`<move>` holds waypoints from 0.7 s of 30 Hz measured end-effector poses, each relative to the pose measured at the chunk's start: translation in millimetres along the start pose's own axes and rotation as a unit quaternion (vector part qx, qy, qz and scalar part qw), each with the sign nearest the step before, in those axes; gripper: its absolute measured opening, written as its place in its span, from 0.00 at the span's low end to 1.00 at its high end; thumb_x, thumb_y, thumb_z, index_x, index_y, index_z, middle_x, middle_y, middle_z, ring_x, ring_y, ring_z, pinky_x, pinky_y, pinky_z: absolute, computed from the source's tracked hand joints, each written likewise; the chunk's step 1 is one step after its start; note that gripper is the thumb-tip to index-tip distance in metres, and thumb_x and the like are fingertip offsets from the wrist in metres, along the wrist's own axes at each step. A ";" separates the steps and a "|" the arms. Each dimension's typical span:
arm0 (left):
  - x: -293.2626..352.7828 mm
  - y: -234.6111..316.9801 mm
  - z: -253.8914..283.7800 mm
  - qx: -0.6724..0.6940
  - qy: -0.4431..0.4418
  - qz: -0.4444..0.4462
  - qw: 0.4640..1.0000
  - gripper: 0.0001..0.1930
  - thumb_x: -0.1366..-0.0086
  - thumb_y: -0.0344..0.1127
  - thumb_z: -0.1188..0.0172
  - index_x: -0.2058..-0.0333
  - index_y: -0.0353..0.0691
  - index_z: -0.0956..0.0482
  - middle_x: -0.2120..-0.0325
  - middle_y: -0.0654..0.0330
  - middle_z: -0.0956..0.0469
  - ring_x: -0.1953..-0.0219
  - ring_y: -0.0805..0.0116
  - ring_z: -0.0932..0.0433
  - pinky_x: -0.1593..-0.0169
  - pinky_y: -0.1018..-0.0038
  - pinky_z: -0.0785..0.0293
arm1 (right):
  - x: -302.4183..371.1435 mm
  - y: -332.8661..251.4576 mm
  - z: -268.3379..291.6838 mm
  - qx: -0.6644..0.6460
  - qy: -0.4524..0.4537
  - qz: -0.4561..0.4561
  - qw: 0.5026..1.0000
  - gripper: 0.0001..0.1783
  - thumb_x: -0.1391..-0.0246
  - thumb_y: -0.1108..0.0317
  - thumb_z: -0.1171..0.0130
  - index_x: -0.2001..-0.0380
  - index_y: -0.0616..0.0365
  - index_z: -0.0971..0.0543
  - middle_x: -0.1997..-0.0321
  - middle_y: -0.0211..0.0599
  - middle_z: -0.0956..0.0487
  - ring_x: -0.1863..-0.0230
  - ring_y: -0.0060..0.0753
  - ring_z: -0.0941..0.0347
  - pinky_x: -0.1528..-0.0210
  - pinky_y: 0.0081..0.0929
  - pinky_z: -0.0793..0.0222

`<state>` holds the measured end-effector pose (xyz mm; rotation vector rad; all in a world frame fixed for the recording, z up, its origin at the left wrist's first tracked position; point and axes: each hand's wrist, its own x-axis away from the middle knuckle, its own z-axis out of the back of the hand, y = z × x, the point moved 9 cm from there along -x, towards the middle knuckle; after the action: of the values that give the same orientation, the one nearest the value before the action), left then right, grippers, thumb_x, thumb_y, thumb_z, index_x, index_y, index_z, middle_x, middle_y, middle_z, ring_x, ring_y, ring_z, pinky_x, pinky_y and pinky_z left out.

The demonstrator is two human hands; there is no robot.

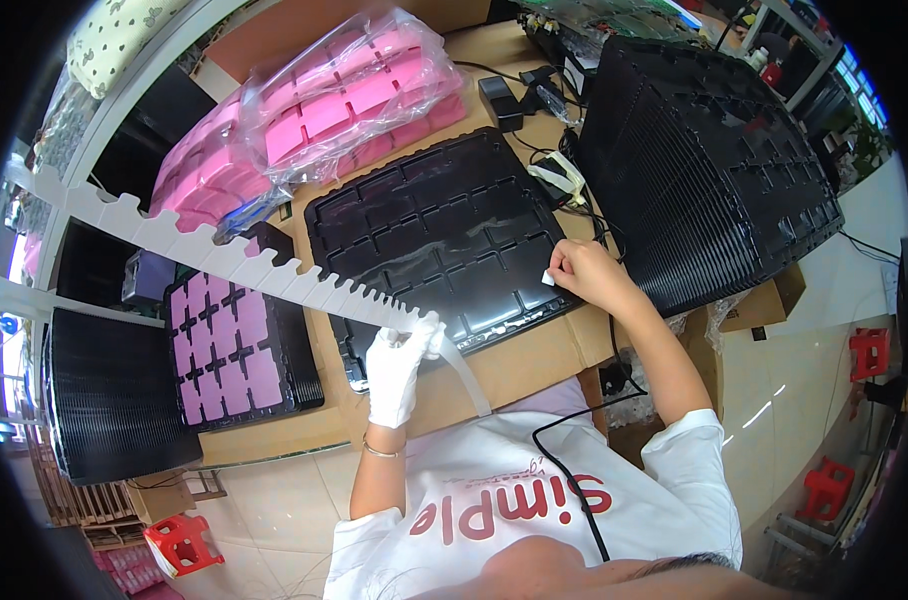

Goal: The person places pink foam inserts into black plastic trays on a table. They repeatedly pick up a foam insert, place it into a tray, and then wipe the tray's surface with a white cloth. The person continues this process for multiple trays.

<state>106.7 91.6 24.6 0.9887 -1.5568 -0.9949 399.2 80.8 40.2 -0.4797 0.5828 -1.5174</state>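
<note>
At mid-frame, black tray [434,240] on cardboard [534,360] that shows past its near edge. My gloved left hand [396,375] grips notched strip [274,277]; right hand [586,270] pinches white scrap [548,278]. Tiled floor [759,400], lower right.

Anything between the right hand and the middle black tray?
Nothing visible but the small white piece the right hand pinches at the right edge of the black tray. The toothed white strip in the left hand crosses only the tray's lower left.
</note>
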 end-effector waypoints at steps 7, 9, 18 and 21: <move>-0.5 2.6 -0.3 -0.003 0.003 -0.008 1.000 0.11 0.41 0.32 0.32 0.64 0.32 0.22 0.71 0.57 0.19 0.72 0.75 0.22 0.67 0.80 0.27 | -2.1 11.1 -5.8 0.015 0.021 -0.029 0.999 0.09 0.53 0.69 0.34 0.75 0.64 0.22 0.79 0.42 0.22 0.78 0.36 0.24 0.73 0.30 0.30; 0.2 2.8 -0.5 0.006 0.001 -0.010 1.000 0.11 0.41 0.32 0.32 0.64 0.31 0.21 0.71 0.58 0.19 0.72 0.76 0.22 0.67 0.80 0.27 | -1.3 9.3 -5.3 0.013 0.006 -0.056 0.998 0.09 0.54 0.68 0.34 0.75 0.63 0.22 0.75 0.46 0.21 0.72 0.45 0.23 0.67 0.36 0.28; -0.7 -4.6 2.3 0.020 -0.016 -0.020 0.999 0.11 0.40 0.29 0.33 0.68 0.33 0.28 0.66 0.51 0.18 0.64 0.67 0.17 0.64 0.79 0.23 | 3.6 7.8 -6.9 0.010 0.035 -0.050 0.998 0.09 0.57 0.67 0.33 0.77 0.61 0.22 0.75 0.42 0.22 0.73 0.43 0.23 0.68 0.36 0.29; -2.2 -5.3 3.1 0.012 -0.025 -0.023 0.999 0.14 0.39 0.28 0.34 0.72 0.37 0.34 0.63 0.48 0.18 0.62 0.64 0.16 0.63 0.79 0.21 | 9.4 -1.9 -5.9 -0.032 0.001 0.015 0.999 0.10 0.58 0.66 0.32 0.76 0.60 0.21 0.80 0.37 0.26 0.77 0.35 0.28 0.72 0.31 0.34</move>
<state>104.6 92.4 18.4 1.0267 -1.5966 -1.0416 393.7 71.8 36.2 -0.5169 0.6382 -1.4742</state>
